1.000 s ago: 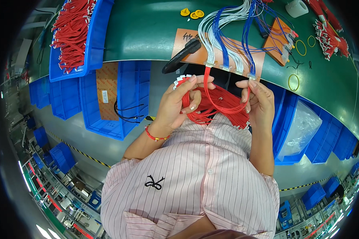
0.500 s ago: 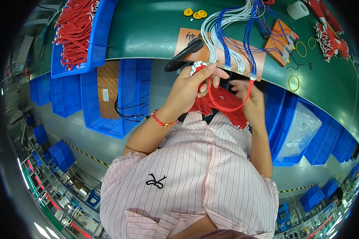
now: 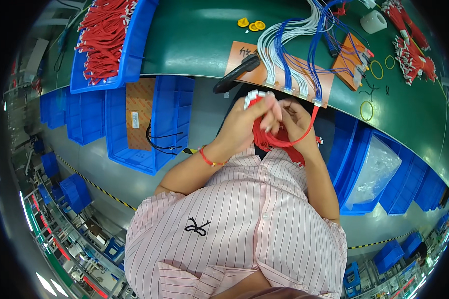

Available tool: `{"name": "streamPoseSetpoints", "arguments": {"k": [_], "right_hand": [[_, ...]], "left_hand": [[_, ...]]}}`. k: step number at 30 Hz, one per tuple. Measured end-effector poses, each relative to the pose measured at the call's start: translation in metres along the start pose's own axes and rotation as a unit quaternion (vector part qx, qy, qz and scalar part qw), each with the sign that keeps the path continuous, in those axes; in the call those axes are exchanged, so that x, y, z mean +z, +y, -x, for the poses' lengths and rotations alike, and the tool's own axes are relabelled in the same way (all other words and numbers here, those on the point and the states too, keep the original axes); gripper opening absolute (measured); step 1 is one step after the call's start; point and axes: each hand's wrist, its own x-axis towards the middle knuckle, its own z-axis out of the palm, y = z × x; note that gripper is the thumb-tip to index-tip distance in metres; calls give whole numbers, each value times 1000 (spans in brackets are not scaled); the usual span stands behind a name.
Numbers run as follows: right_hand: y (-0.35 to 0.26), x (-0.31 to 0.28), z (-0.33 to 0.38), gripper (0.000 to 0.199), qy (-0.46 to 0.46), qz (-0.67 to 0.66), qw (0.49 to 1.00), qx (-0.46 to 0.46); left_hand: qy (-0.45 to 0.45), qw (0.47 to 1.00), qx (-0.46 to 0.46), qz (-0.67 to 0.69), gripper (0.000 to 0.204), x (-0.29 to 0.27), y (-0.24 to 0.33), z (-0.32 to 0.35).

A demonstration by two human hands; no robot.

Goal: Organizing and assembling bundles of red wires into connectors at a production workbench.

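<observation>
My left hand [image 3: 244, 122] is closed around a bundle of red cables [image 3: 264, 137], whose white connector ends [image 3: 254, 97] stick out above the thumb. Close beside it, my right hand [image 3: 299, 122] has its fingers curled toward the left fingertips; whatever they pinch is hidden. One red cable [image 3: 313, 122] hangs from a white connector at the edge of an orange test board [image 3: 242, 62] and loops past the right hand toward the left. White cables [image 3: 267, 55] and blue cables [image 3: 312, 55] run across the board to connectors along its near edge. A black handle-like piece [image 3: 237, 74] lies over the board's left side.
The green bench [image 3: 189, 45] carries a blue bin [image 3: 139, 45] of red cables at left. On the right are an orange block [image 3: 346, 62], yellow rings [image 3: 376, 70], a white roll [image 3: 373, 22] and red cable bundles [image 3: 411, 60]. Blue bins [image 3: 167, 109] stand beneath.
My right hand has moved left and up to meet the left hand. My left hand has dropped slightly away from the board's edge, with the red cables still in it.
</observation>
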Motion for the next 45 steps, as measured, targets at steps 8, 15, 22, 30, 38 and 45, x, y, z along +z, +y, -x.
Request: {"name": "streamPoseSetpoints", "arguments": {"k": [8,15,22,30,38,45], "right_hand": [[-25,-15,16,19,-54,-126,990,19],[-46,-12,20,21,-128,-215,966,64],[-54,-13,24,16,-150,-144,974,93],[-27,-84,44,17,-53,-228,972,-18],[-30,-53,37,17,5,-209,977,-51],[-35,-32,33,22,14,-67,996,-50]], "left_hand": [[-108,967,-197,122,40,-5,-18,51],[21,998,-22,-48,31,-3,-9,35],[23,995,29,-97,27,-10,-8,14],[50,993,99,-46,31,-23,7,4],[115,972,67,-195,30,-7,3,-3],[106,979,57,-165,27,-11,3,-5]]}}
